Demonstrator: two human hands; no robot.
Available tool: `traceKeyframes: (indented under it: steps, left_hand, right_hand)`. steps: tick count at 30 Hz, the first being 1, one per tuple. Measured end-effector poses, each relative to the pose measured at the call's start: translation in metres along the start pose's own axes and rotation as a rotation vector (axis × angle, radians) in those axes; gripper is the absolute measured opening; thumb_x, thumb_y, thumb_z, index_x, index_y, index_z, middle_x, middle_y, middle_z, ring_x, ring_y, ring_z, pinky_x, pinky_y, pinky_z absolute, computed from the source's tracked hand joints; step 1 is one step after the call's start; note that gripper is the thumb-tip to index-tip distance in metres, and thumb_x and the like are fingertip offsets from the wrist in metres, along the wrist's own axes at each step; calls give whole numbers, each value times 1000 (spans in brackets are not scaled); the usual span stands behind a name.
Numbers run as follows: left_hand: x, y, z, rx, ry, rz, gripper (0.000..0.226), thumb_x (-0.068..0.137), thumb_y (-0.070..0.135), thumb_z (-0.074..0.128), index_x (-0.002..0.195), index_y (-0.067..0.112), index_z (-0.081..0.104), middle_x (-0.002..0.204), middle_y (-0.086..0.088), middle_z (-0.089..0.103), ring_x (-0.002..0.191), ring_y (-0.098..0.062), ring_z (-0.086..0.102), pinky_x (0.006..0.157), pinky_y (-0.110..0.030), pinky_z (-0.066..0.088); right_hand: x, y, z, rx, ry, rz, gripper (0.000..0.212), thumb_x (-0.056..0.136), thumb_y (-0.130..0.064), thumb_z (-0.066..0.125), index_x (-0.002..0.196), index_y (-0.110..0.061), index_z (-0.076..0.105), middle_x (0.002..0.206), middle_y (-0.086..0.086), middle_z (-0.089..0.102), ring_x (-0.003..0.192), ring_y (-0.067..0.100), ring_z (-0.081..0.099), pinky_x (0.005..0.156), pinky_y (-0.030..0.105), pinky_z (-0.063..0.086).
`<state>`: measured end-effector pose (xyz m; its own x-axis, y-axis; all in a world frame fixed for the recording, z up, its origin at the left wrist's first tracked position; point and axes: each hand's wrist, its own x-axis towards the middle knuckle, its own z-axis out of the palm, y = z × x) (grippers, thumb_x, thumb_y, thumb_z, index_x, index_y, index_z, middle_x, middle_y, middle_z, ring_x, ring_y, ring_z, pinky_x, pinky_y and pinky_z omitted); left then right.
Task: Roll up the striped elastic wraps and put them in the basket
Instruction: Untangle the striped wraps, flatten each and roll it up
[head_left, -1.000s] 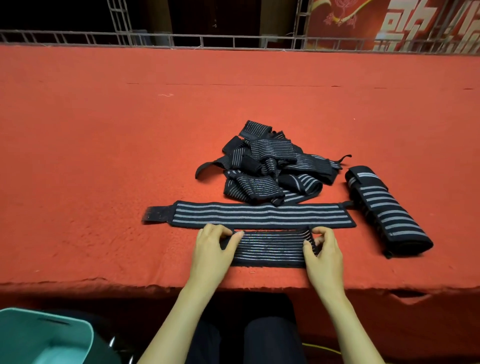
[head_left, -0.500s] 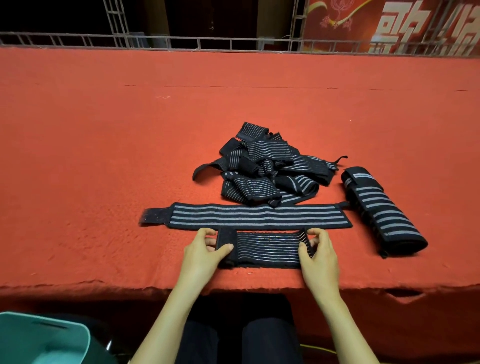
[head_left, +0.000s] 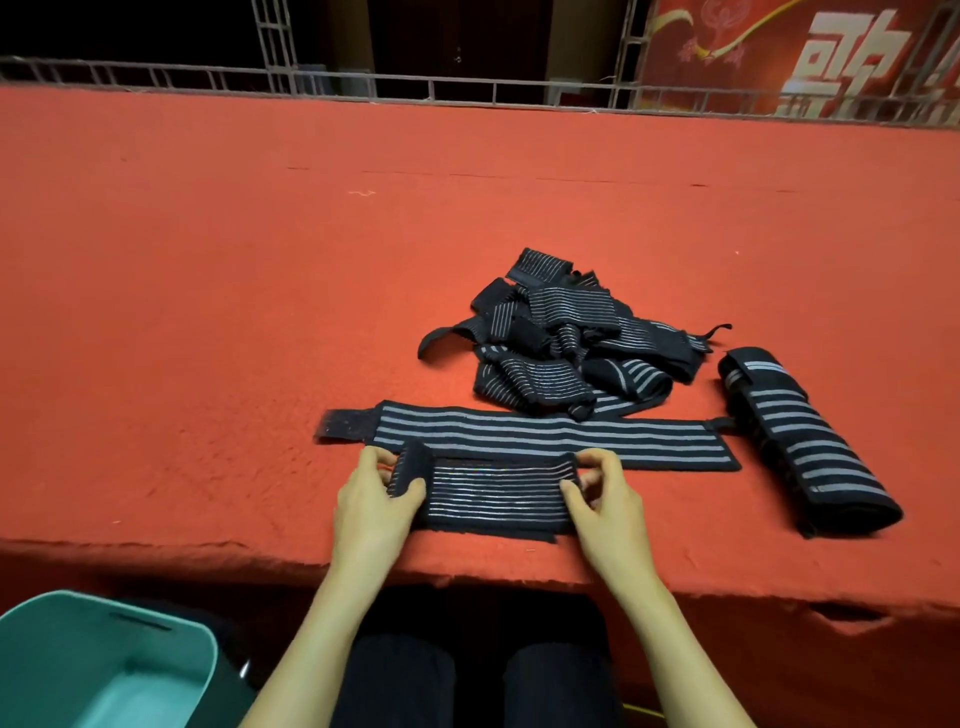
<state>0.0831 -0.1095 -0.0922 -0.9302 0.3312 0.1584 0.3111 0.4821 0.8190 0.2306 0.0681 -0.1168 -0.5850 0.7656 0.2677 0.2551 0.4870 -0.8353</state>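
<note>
Two hands grip a striped wrap (head_left: 493, 493) at the near edge of the red tabletop (head_left: 260, 312).
A teal basket (head_left: 104, 639) sits low, left of the fingers, its inside only partly seen. A loose pile (head_left: 561, 343) lies beyond them, a flat wrap (head_left: 545, 434) just past them, a rolled wrap (head_left: 800, 441) to their right. The left hand (head_left: 371, 499) and right hand (head_left: 608, 499) curl round the wrap's ends.

Left grip (head_left: 374, 504) has curled the short wrap's (head_left: 493, 496) left end up and over into a first turn, right grip (head_left: 610, 509) now pinching its right end, just nearside of the long flat wrap (head_left: 545, 434).
</note>
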Motion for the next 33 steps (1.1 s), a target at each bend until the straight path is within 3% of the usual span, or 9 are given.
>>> traceKeyframes:
  steps: [6, 8, 12, 14, 16, 20, 23, 28, 33]
  left_hand:
    - [-8, 1, 28, 70, 76, 300, 25, 73, 7, 75, 90, 10, 57, 93, 3, 46, 89, -15, 47, 80, -27, 39]
    - [-11, 3, 37, 25, 21, 354, 26, 70, 14, 80, 86, 12, 60, 93, 5, 48, 92, -10, 43, 85, -15, 34]
    - [-16, 12, 39, -132, -85, 315, 11, 83, 29, 69, 77, 21, 65, 88, 11, 57, 89, 0, 49, 83, -9, 35]
    - [-13, 13, 31, -205, -165, 272, 9, 86, 17, 61, 82, 25, 66, 91, 9, 63, 87, 4, 55, 77, -7, 38]
    - [-7, 10, 21, -294, -292, 171, 30, 84, -3, 60, 90, 26, 66, 101, 3, 67, 88, 7, 57, 77, -4, 38]
    - [0, -1, 14, -386, -355, -8, 32, 74, 3, 75, 95, 24, 64, 108, -7, 64, 86, -4, 61, 77, -14, 45]
    - [0, 2, 19, -275, -317, -87, 42, 70, 13, 81, 103, 19, 56, 98, 2, 59, 82, -6, 54, 76, -18, 42]
    - [-6, 13, 26, -151, -287, -30, 35, 75, 15, 77, 100, 18, 53, 88, 10, 58, 78, -4, 57, 71, -16, 44]
    - [-11, 21, 39, -17, -247, 74, 37, 73, 18, 71, 100, 20, 46, 102, -1, 58, 93, -19, 55, 81, -31, 42]
  right_hand:
    - [0, 2, 1, 147, 7, 46, 26, 84, 0, 64, 101, -17, 55, 68, -3, 52, 57, 3, 49, 57, 12, 39]
    - [-4, 4, -2, 194, -7, 31, 27, 83, 1, 64, 101, -18, 55, 67, -3, 50, 55, 3, 47, 55, 12, 37]
    - [-6, 7, -3, 253, 5, 16, 31, 84, 1, 65, 99, -23, 54, 68, -4, 48, 57, 3, 45, 55, 15, 36]
    - [-7, 8, -2, 259, 18, 13, 32, 83, 1, 65, 99, -26, 54, 68, -4, 48, 57, 4, 44, 56, 17, 36]
    - [-7, 8, -2, 262, 22, 7, 33, 83, 1, 65, 98, -26, 54, 68, -4, 47, 57, 4, 43, 56, 17, 36]
    - [-7, 8, -2, 279, 14, 10, 32, 84, 1, 64, 99, -26, 55, 69, -5, 47, 57, 3, 43, 56, 16, 36]
    - [-8, 7, -2, 269, 27, 7, 34, 83, 1, 65, 97, -28, 54, 68, -5, 47, 58, 4, 44, 57, 18, 37]
    - [-9, 5, -2, 238, 28, 9, 32, 83, 1, 64, 98, -25, 54, 70, -4, 49, 60, 3, 47, 59, 15, 39]
    - [-10, 6, 0, 107, 41, -42, 30, 83, -1, 63, 101, -23, 52, 70, -4, 52, 64, 7, 50, 61, 12, 39]
